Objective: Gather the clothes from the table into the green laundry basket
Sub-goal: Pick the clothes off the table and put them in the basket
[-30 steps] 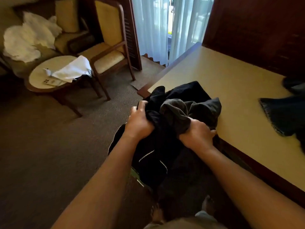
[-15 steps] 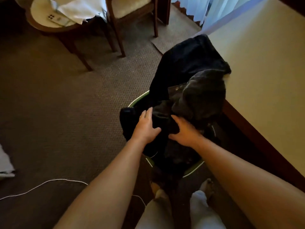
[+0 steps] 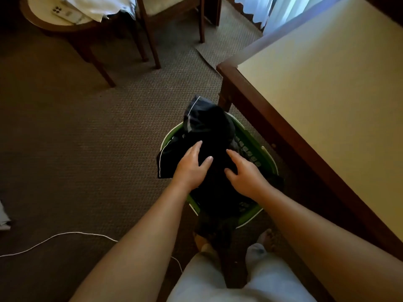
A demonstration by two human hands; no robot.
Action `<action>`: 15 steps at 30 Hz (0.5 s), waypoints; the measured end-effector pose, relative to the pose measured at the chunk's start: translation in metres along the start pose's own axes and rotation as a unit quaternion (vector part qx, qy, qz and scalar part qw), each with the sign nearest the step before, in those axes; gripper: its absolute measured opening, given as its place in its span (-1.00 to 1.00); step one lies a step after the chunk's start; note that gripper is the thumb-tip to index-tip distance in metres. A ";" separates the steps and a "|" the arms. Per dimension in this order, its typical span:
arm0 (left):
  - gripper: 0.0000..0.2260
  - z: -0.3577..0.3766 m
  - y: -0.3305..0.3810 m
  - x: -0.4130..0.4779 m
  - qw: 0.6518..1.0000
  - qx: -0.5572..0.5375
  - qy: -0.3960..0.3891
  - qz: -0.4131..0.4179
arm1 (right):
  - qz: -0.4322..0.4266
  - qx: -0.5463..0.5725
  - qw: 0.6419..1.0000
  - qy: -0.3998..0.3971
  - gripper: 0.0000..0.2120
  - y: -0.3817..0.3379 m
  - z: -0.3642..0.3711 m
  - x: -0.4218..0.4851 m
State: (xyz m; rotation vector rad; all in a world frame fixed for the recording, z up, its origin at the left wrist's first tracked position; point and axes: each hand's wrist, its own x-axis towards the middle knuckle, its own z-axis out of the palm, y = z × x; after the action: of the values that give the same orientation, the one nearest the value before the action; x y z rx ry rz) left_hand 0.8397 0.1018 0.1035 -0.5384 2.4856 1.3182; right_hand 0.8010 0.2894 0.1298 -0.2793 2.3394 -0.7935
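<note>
A heap of dark clothes (image 3: 207, 127) with thin white piping fills the green laundry basket (image 3: 250, 147), which stands on the carpet beside the table's corner. Part of the heap hangs over the basket's left rim. My left hand (image 3: 192, 165) lies flat on the clothes with its fingers straight, pressing on them. My right hand (image 3: 242, 171) rests on the heap just to the right, fingers spread. The table (image 3: 327, 83) has a pale top with a dark wooden edge; the part of it in view holds no clothes.
A wooden chair (image 3: 174, 25) and a round side table (image 3: 54, 20) carrying a white cloth stand at the far left. A white cable (image 3: 54, 236) trails over the carpet at lower left. My feet are right behind the basket. White curtains hang at the top right.
The dark bundle has come off the table's edge and dropped fully into the basket. Both hands let go of it and now lie flat on top.
</note>
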 end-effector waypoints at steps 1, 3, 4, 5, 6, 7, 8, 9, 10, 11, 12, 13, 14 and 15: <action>-0.40 0.000 0.002 -0.003 1.000 -0.005 0.003 0.005 | -0.005 -0.004 1.000 0.007 -0.36 -0.002 0.000 -0.003; -0.42 0.002 0.005 -0.010 1.000 -0.019 0.011 0.011 | -0.012 -0.006 1.000 0.015 -0.36 -0.004 -0.001 -0.009; -0.44 0.004 0.007 -0.013 0.999 -0.027 0.015 0.013 | -0.011 -0.003 1.000 0.015 -0.36 -0.004 -0.002 -0.011; -0.44 0.007 0.009 -0.017 0.999 -0.032 0.017 0.012 | -0.009 0.001 1.000 0.012 -0.37 -0.002 -0.002 -0.014; -0.45 0.010 0.011 -0.020 0.999 -0.036 0.019 0.009 | -0.005 0.004 1.000 0.007 -0.37 0.000 -0.002 -0.017; -0.45 0.013 0.012 -0.024 0.999 -0.039 0.020 0.006 | 0.000 0.005 1.000 0.002 -0.36 0.004 -0.002 -0.019; -0.45 0.017 0.013 -0.027 0.999 -0.042 0.022 0.003 | 0.004 0.005 1.000 -0.004 -0.36 0.009 -0.002 -0.021; -0.44 0.022 0.012 -0.031 0.999 -0.046 0.025 -0.004 | 0.008 0.004 1.000 -0.009 -0.36 0.014 -0.002 -0.023; -0.44 0.028 0.012 -0.035 0.998 -0.051 0.029 -0.013 | 0.014 0.003 1.000 -0.015 -0.36 0.020 -0.001 -0.024; -0.44 0.034 0.012 -0.039 0.997 -0.059 0.035 -0.024 | 0.017 0.003 1.000 -0.020 -0.37 0.026 -0.001 -0.024; -0.44 0.040 0.011 -0.044 0.996 -0.065 0.041 -0.037 | 0.017 0.005 1.000 -0.026 -0.37 0.032 -0.001 -0.024; -0.44 0.047 0.012 -0.048 0.995 -0.070 0.046 -0.051 | 0.014 0.006 0.999 -0.033 -0.37 0.038 -0.001 -0.023; -0.44 0.055 0.013 -0.051 0.994 -0.074 0.051 -0.066 | 0.007 0.005 0.999 -0.043 -0.37 0.044 0.000 -0.021; -0.43 0.063 0.013 -0.054 0.992 -0.077 0.056 -0.080 | -0.002 0.000 0.999 -0.054 -0.37 0.050 0.000 -0.019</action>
State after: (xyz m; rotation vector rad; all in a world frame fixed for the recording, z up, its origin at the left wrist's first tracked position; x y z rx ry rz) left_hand 0.8861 0.1718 0.1004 -0.8510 2.3798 1.4606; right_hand 0.8158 0.3366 0.1097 -0.3200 2.2387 -0.7620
